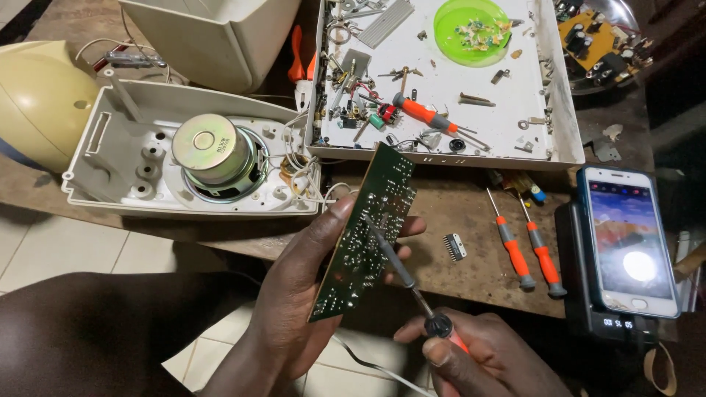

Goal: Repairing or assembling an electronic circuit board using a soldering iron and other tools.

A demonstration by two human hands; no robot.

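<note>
Two hands work at the lower centre of the frame. The left hand [309,294] pinches a green circuit board [364,231] upright; the right hand [478,360], its grip closed, presses a soldering iron [408,279] on it, above the desk [456,206].

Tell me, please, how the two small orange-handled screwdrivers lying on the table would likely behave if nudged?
The two screwdrivers look round in the handle, so they would probably roll across the flat wooden table. They seem slim and light, likely easy to flick aside. Lying near the phone, they might bump against it.
</note>
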